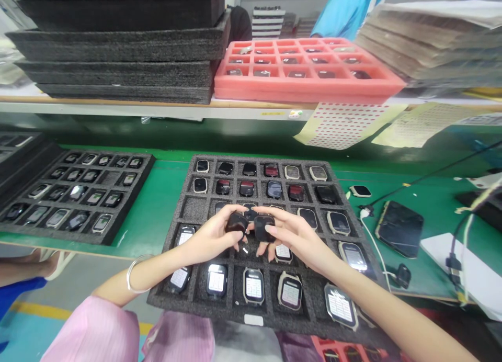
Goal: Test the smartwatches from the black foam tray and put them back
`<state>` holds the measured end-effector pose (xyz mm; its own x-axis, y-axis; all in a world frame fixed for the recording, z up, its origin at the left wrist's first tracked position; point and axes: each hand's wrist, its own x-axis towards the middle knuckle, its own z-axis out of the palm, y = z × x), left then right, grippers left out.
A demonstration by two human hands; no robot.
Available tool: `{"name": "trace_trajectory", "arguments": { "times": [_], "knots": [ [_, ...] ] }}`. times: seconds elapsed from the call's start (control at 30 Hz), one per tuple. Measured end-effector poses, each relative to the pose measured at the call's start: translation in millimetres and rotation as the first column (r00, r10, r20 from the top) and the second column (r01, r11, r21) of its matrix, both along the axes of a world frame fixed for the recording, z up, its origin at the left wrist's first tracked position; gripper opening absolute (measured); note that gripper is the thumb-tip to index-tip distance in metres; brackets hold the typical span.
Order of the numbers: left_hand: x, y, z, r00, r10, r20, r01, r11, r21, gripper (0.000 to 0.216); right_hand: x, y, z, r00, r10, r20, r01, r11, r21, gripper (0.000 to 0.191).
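Observation:
Above the middle of a dark foam tray [251, 315], my left hand [217, 235] is closed around a dark smartwatch body [237, 223]. Right beside it, my right hand [292, 231] grips a second black smartwatch body [263, 228] between thumb and fingers. The two watch bodies are side by side, nearly touching, with dark faces. Around my hands, the tray's compartments hold several strapless watches; some, like the watch [253, 285] at the front, show lit white screens, while the back rows have dark or reddish faces.
To the left lies another foam tray [113, 231] of watches. A pink foam tray [309, 92] and stacked black foam [125, 48] stand on the shelf. At right are a loose watch [360, 191], a dark phone-like slab [400, 229], white cable [374, 241] and paper [463, 268].

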<state>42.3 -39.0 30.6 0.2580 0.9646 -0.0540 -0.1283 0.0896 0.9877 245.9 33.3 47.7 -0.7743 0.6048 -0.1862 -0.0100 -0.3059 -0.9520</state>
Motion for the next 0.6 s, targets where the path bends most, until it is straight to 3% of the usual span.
{"name": "trace_trajectory", "arguments": {
  "times": [0.13,0.27,0.6],
  "knots": [
    [-0.1,-0.4,-1.2,0.975,0.07,-0.213,-0.045,0.992,0.118,0.04,0.0,-1.0,5.7,0.999,0.048,-0.015,-0.047,0.997,0.059,0.042],
    [-1.4,-1.6,0.8,0.929,0.078,-0.363,-0.021,0.987,0.157,0.031,2.8,0.2,8.9,0.993,0.076,0.087,-0.088,0.985,0.145,0.032],
    [-0.2,0.2,-4.4,0.946,0.117,-0.303,-0.063,0.982,0.18,0.034,1.0,0.7,4.2,0.993,0.115,0.019,-0.116,0.989,0.09,0.045]
  ]
}}
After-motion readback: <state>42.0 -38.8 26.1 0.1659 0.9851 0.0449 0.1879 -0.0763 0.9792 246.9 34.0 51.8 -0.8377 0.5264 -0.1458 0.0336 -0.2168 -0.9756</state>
